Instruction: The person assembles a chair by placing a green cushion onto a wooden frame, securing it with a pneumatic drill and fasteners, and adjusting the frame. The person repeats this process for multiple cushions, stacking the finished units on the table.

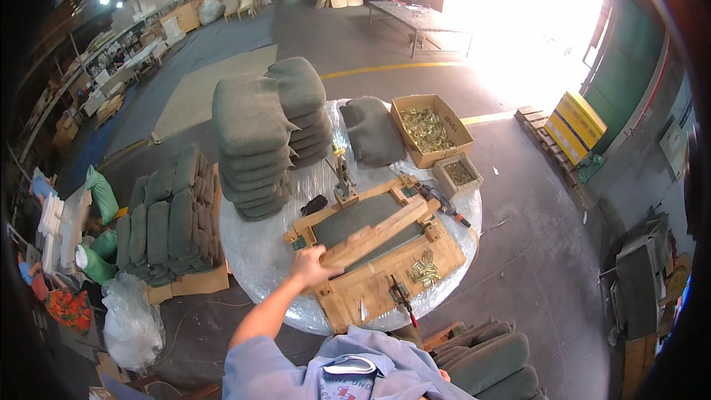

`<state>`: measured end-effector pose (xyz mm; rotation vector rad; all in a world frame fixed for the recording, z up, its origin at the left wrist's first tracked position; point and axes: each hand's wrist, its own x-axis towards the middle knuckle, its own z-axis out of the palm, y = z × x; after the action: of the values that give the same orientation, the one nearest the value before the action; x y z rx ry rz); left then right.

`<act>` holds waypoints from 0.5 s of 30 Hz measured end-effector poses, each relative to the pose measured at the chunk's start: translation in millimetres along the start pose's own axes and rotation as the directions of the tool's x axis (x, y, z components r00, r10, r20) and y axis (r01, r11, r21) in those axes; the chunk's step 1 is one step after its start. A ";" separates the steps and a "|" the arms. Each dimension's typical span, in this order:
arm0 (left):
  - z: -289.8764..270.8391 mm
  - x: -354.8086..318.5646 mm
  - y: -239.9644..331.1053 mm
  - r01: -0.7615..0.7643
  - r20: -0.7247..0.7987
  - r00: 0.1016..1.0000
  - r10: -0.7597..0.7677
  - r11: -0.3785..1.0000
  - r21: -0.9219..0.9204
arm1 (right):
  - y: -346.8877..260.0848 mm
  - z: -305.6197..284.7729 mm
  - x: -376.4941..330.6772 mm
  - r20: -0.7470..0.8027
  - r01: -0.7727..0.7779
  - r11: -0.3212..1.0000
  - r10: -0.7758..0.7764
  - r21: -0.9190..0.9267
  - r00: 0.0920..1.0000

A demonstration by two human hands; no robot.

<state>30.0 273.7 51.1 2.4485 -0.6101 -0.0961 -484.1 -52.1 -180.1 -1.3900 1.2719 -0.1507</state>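
My left hand is closed around the near left end of a long wooden bar, which lies slanting across a wooden frame jig. Beneath the bar, a dark green cushion pad sits inside the jig. Brass-coloured metal fittings are heaped on the jig's near right board. Close to them is a toggle clamp with a red-tipped handle. Another upright clamp stands at the jig's far side. A power tool rests at the jig's right end. My right hand does not show.
On the round, plastic-wrapped table stand stacked cushions, a carton of metal fittings and a smaller box of small parts. More cushions are piled at floor level, left and near right. A pallet lies farther right.
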 end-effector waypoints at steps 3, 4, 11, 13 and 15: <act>-4.0 -79.0 8.3 0.156 -0.021 0.986 -0.167 0.951 -0.265 | -17.1 6.7 17.0 0.041 0.004 1.000 -0.005 0.016 0.999; -1.9 -106.2 1.2 0.221 -0.013 0.970 -0.243 0.901 -0.374 | -26.6 10.5 26.3 0.067 -0.001 0.999 -0.001 0.033 0.998; 20.8 -217.1 -33.8 0.426 -0.268 0.742 -0.615 0.741 -0.519 | -142.3 68.2 121.4 0.179 -0.035 0.977 -0.003 0.208 0.984; 37.3 -227.7 -48.2 0.399 -0.322 0.614 -0.721 0.635 -0.661 | -186.5 104.0 142.8 0.254 0.138 0.975 -0.179 0.173 0.950; 53.1 -231.2 -67.3 0.392 -0.343 0.474 -0.811 0.543 -0.743 | -256.4 155.0 123.4 0.254 0.236 0.971 -0.235 0.026 0.938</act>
<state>-159.9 396.1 -47.7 1.7526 0.6457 0.2643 -176.9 -116.5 -99.7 -1.5105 0.8915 -0.1275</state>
